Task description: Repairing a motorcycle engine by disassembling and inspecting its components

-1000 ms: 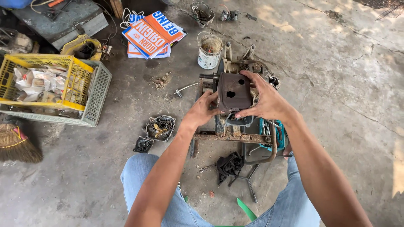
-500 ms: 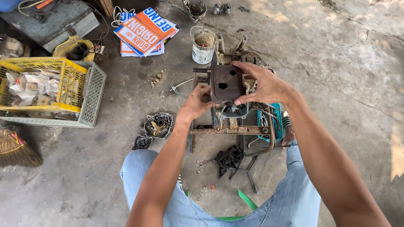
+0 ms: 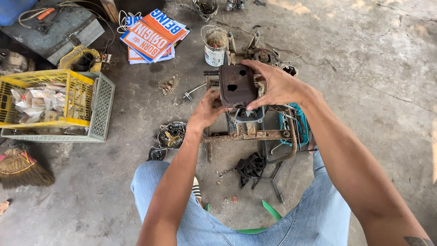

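Observation:
A rusty brown box-shaped metal part (image 3: 236, 84) with two holes in its face is held up over a small dismantled engine (image 3: 253, 122) on a rusted frame. My right hand (image 3: 272, 84) grips the part's right side, fingers over its top edge. Gripping its lower left corner from below is my left hand (image 3: 207, 110). I sit with my jeans-clad knees on either side of the engine.
A yellow crate (image 3: 43, 98) of packets sits inside a grey basket (image 3: 104, 107) at left. Orange and blue printed sheets (image 3: 152, 34), a white paint can (image 3: 214, 46), a round engine cover (image 3: 171, 135), a black rag (image 3: 253, 166) and a broom (image 3: 20, 167) lie on the concrete floor.
Both hands have lifted the brown metal part a little higher off the engine and turned its face toward me. The view has shifted slightly.

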